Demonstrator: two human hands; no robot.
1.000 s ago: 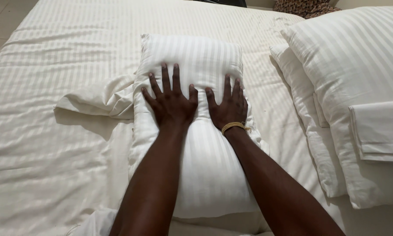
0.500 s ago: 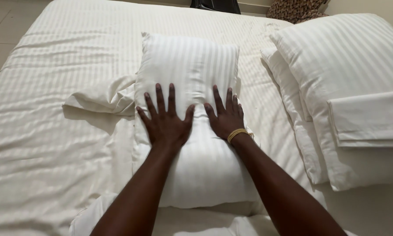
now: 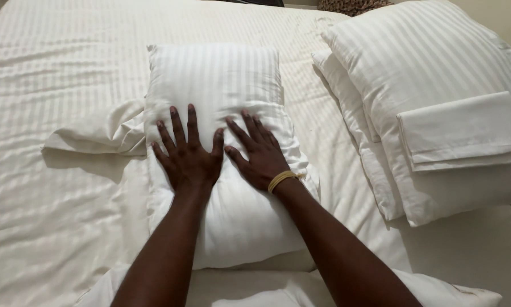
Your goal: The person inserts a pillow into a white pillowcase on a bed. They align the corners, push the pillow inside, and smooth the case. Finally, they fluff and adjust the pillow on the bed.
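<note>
White striped bedding (image 3: 51,187) covers the surface beneath both hands. A striped pillow (image 3: 221,79) lies directly under them, pressed flat. The left hand (image 3: 188,153) and right hand (image 3: 258,150) are spread wide, palms down, holding nothing. Stacked pillows (image 3: 426,68) with a folded sheet (image 3: 463,131) lie well right of the right hand. Smoothing is judged in hand; even pressure outward would be called for.
</note>
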